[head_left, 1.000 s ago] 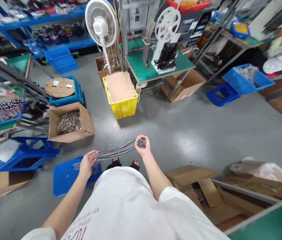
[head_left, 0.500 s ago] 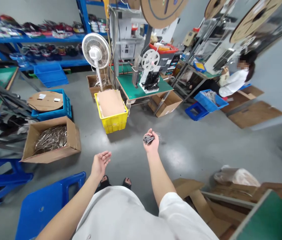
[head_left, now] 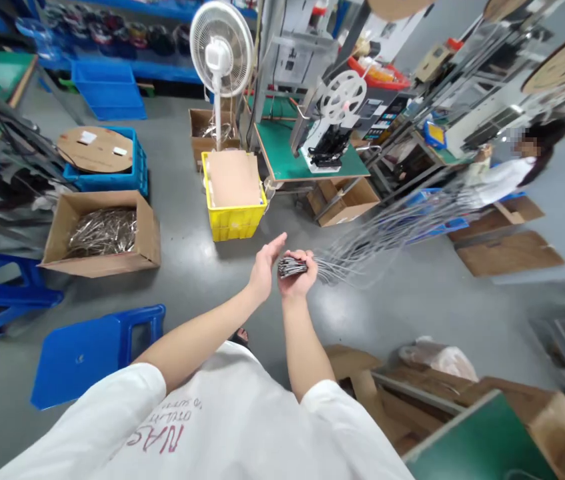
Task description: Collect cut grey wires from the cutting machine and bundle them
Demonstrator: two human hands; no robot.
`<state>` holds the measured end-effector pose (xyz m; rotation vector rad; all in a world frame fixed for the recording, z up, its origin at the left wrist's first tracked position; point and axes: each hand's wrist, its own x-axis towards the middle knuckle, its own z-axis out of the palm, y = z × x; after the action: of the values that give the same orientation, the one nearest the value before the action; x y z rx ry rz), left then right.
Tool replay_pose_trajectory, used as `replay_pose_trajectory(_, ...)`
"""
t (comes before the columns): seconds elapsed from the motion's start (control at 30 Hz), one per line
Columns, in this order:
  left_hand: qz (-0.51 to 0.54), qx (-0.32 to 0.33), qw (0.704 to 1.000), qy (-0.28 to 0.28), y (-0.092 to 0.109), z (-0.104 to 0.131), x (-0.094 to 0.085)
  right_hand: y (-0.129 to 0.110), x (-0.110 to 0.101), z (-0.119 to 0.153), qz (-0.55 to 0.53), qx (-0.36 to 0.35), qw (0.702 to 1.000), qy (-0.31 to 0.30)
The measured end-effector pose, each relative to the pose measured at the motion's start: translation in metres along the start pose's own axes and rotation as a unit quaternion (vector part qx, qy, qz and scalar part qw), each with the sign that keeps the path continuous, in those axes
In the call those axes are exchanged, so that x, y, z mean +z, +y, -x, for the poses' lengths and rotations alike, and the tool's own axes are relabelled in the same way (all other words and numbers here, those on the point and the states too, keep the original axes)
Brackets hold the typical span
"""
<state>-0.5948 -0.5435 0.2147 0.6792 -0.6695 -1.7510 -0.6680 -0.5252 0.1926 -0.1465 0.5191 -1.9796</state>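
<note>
My right hand (head_left: 298,285) is closed around a thick bundle of thin grey wires (head_left: 293,268) in front of my body. The cut-looking ends form a dense cluster on the left side of the fist. From its other side the long wires fan out to the right, up through the air, blurred by motion. Close on the left of those ends is my left hand (head_left: 263,270), its fingers stretched out and held flat, with nothing in it. Whether its palm touches the wire ends I cannot tell.
A yellow crate (head_left: 237,223) with cardboard, a white fan (head_left: 219,57) and a green-topped bench (head_left: 287,157) with a machine stand ahead. Left are a carton of wires (head_left: 105,233) and a blue stool (head_left: 82,360). A green tabletop (head_left: 492,443) is lower right. A co-worker (head_left: 502,177) sits far right.
My left hand has come up and right, beside the bundle's ends. The wires' long tails have swung out to the right and now show. The view has shifted downward.
</note>
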Motion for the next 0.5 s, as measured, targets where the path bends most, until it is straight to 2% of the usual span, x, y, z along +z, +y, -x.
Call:
replay_pose_trajectory(0.03, -0.026, 0.021, 0.999, 0.003, 0.002, 0.001, -0.005, 0.001, -0.004, -0.004, -0.013, 0.000, 1.000, 0.021)
replay_pose_trajectory(0.1, -0.086, 0.047, 0.995, 0.029, 0.005, 0.008, -0.030, 0.010, -0.019, -0.006, -0.028, 0.015, 0.998, 0.060)
replay_pose_trajectory(0.2, -0.184, 0.040, 0.977, 0.095, 0.008, 0.032, -0.095, 0.031, -0.051, -0.001, -0.075, 0.093, 0.988, 0.095)
replay_pose_trajectory(0.3, -0.245, 0.004, 0.954, 0.174, 0.019, 0.076, -0.167, 0.040, -0.082, 0.000, -0.155, 0.218, 0.954, 0.136)
replay_pose_trajectory(0.37, -0.265, -0.030, 0.936, 0.230, 0.030, 0.108, -0.206, 0.037, -0.100, -0.003, -0.186, 0.257, 0.935, 0.156)
replay_pose_trajectory(0.43, -0.279, -0.058, 0.917, 0.279, 0.041, 0.133, -0.234, 0.034, -0.114, -0.005, -0.198, 0.264, 0.930, 0.164)
replay_pose_trajectory(0.5, -0.285, -0.071, 0.904, 0.311, 0.047, 0.149, -0.251, 0.035, -0.125, -0.003, -0.198, 0.267, 0.928, 0.169)
